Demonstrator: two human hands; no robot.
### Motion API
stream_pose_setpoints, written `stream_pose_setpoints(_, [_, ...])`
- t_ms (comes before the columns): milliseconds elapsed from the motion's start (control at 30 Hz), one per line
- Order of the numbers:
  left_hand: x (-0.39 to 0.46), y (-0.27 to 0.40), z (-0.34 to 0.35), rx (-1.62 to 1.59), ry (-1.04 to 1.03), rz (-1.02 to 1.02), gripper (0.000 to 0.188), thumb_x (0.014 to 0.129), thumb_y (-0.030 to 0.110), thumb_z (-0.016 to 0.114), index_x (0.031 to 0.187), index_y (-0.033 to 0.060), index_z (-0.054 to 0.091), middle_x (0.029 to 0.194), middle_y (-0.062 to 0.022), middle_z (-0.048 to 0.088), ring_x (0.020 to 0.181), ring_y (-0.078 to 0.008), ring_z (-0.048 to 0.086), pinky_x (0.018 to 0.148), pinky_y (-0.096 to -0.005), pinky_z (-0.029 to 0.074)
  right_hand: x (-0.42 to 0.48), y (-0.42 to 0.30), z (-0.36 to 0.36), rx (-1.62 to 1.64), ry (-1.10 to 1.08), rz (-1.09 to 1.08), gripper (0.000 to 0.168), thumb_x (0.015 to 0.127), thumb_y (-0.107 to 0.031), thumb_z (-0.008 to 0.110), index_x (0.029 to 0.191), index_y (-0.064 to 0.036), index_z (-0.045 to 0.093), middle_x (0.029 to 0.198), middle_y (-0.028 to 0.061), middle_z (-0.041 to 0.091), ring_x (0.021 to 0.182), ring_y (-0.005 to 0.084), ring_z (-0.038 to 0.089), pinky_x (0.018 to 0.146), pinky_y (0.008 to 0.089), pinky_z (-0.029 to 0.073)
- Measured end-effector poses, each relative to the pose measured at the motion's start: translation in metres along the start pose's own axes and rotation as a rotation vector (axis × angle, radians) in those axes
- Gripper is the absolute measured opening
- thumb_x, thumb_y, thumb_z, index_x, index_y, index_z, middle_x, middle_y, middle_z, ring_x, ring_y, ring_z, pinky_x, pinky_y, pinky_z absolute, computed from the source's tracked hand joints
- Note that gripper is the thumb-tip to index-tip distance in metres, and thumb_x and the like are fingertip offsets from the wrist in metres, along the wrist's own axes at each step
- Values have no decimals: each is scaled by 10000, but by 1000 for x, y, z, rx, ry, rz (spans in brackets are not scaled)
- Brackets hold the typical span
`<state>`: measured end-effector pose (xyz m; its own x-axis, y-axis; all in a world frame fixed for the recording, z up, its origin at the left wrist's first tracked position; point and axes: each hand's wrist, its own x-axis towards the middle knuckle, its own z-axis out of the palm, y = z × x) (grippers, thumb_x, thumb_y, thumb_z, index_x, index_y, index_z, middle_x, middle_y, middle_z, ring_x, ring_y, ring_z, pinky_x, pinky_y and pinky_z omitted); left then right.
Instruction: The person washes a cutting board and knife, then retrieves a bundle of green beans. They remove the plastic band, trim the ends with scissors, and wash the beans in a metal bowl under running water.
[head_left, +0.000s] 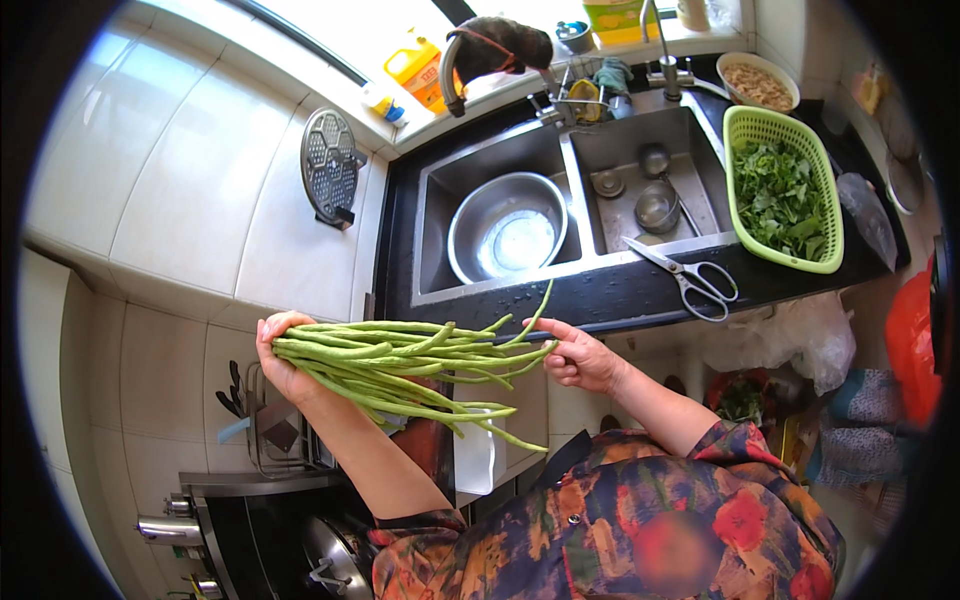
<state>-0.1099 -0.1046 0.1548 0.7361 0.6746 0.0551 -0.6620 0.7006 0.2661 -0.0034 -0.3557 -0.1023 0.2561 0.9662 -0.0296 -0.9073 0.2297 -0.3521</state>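
A bunch of green yard-long beans (405, 352) stretches sideways in front of me, with several loose ends fanning out to the right. My left hand (289, 360) is closed around the left end of the bunch. At the other end, my right hand (581, 360) touches the bean tips with its index finger extended and its other fingers curled. One bean tip bends upward past that index finger, and another lies at the thumb. Whether the thumb and finger grip a bean is unclear. The beans are held in the air, in front of the counter's edge (592, 319).
A double sink holds a steel basin (510, 225) on the left and a ladle (656, 206) on the right. Scissors (686, 277) lie on the black counter beside a green basket (832, 225) of leafy greens. A knife rack (281, 412) and a lidded pan (337, 555) are lower left.
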Motion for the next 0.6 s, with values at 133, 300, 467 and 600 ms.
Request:
stream_pose_setpoints(133, [3, 2, -2, 20, -13, -5, 216, 859, 65, 484, 650, 81, 431, 597, 2, 481, 552, -123, 501, 573, -252, 475, -6, -4, -9, 7, -31, 10, 470, 870, 9, 394, 1317, -132, 418, 676, -31, 423, 492, 34, 312, 411, 153, 260])
stream_pose_setpoints(300, [2, 1, -4, -22, -32, -58, 227, 855, 61, 499, 644, 85, 422, 593, 0, 471, 548, -125, 488, 579, -252, 476, -19, -9, -7, 82, -31, -131, 416, 894, -28, 439, 1299, -124, 428, 690, -20, 447, 507, 42, 335, 414, 153, 276])
stream_pose_setpoints(467, [-6, 10, -20, -89, -143, -276, 261, 904, 117, 477, 651, 95, 420, 594, 5, 472, 568, -109, 505, 616, -246, 473, -34, -40, -6, 176, -133, -297, 408, 926, -74, 434, 1330, -103, 388, 685, -10, 423, 511, 48, 332, 417, 154, 286])
stream_pose_setpoints(600, [-11, -4, -21, -139, -53, -300, 264, 893, 135, 502, 649, 118, 402, 559, 39, 436, 516, -75, 457, 562, -223, 443, -35, -47, -4, 161, -207, -339, 427, 935, -81, 433, 1354, -88, 350, 689, -8, 415, 514, 49, 317, 419, 156, 280])
